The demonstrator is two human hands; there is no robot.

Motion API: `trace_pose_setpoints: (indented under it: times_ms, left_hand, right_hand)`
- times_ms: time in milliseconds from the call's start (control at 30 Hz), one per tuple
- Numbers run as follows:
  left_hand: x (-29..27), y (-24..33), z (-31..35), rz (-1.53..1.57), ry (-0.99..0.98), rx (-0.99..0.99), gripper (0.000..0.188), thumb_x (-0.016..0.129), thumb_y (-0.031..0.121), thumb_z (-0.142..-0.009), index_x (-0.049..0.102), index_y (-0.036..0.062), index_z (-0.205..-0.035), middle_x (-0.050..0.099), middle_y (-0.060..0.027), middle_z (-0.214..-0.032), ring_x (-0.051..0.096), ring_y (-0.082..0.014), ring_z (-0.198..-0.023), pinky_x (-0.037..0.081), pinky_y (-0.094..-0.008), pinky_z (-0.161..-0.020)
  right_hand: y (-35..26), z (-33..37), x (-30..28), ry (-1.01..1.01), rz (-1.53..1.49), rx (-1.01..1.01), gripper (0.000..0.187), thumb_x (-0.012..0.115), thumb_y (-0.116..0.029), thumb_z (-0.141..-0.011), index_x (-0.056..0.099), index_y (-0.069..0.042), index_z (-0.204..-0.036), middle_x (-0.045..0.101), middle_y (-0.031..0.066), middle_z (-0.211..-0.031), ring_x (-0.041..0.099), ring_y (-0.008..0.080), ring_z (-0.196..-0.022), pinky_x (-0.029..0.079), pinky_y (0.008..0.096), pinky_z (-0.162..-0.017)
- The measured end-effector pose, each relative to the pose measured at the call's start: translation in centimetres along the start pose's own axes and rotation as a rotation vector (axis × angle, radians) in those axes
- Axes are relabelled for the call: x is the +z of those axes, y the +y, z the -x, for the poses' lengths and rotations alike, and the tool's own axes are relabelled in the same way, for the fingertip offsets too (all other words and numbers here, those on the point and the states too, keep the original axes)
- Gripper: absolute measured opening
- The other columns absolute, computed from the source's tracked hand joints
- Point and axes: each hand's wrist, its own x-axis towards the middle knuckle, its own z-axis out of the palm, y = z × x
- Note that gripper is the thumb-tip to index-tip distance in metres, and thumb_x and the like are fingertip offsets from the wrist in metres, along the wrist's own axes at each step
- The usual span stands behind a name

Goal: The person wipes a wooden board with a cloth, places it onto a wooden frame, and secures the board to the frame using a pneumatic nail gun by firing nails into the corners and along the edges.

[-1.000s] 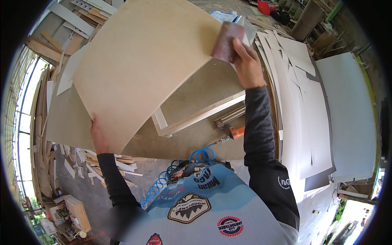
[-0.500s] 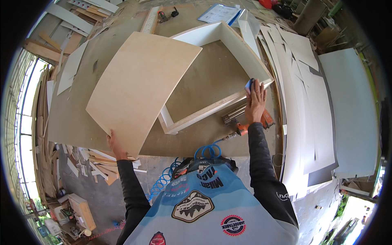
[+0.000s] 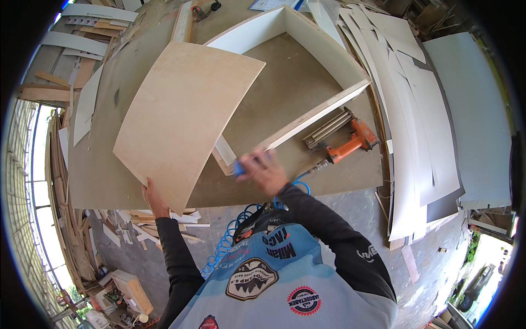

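Observation:
My left hand point(image 3: 156, 200) grips the near left edge of a thin, pale plywood panel point(image 3: 186, 109), which is tilted and partly covers the left side of an open box frame point(image 3: 315, 122). The frame has white inner walls and bare wood edges, and rests on the brown worktable. At its near corner is my right hand point(image 3: 265, 174), smeared by motion, its fingers closed on a small blue block point(image 3: 238, 168). The block's exact kind is unclear; it appears to touch the frame's edge.
An orange nail gun point(image 3: 350, 143) lies right of the frame, joined to a coiled blue air hose point(image 3: 246, 215). White sheets point(image 3: 405, 120) are stacked along the right side. A black and red tool point(image 3: 206, 9) sits at the back. Wood offcuts point(image 3: 145, 227) litter the floor at left.
My right hand has slid with the blue block along the frame's near side, from its right corner leftward to the near corner. My left hand keeps its hold on the panel.

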Motion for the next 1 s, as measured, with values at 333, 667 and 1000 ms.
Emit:
trace_pose_setpoints:
  times_ms: [333, 667, 1000]
  left_hand:
    - [-0.9, -1.6, -2.0, -0.009, -0.101, 0.0, 0.051, 0.055, 0.033, -0.105, 0.042, -0.0023, -0.14, 0.061, -0.0178, -0.124, 0.066, -0.0288, -0.101, 0.057, -0.0419, -0.086]
    - [-2.3, -1.5, 0.6, -0.142, -0.042, 0.01, 0.068, 0.055, 0.039, -0.103, 0.031, -0.0059, -0.149, 0.052, -0.0229, -0.137, 0.059, -0.0319, -0.116, 0.05, -0.0425, -0.098]
    - [-3.0, -2.3, 10.0, -0.058, 0.099, -0.021, 0.061, 0.05, 0.037, -0.106, 0.035, -0.0064, -0.146, 0.053, -0.021, -0.135, 0.06, -0.0313, -0.113, 0.05, -0.0397, -0.094]
  right_hand:
    - [-1.1, 2.2, 2.9, -0.044, -0.017, 0.17, 0.068, 0.063, -0.018, -0.088, 0.039, -0.008, -0.152, 0.035, 0.0106, -0.161, 0.026, 0.0434, -0.149, 0.018, 0.067, -0.119]
    - [12.8, -0.8, -10.2, 0.181, 0.312, 0.411, 0.061, 0.06, 0.004, -0.079, 0.056, -0.006, -0.139, 0.049, 0.0137, -0.15, 0.036, 0.0456, -0.144, 0.028, 0.0557, -0.119]
    - [31.3, -3.9, -18.6, -0.135, 0.483, 0.644, 0.044, 0.046, -0.027, -0.104, 0.052, -0.005, -0.141, 0.051, 0.0159, -0.149, 0.044, 0.0435, -0.139, 0.034, 0.0531, -0.115]
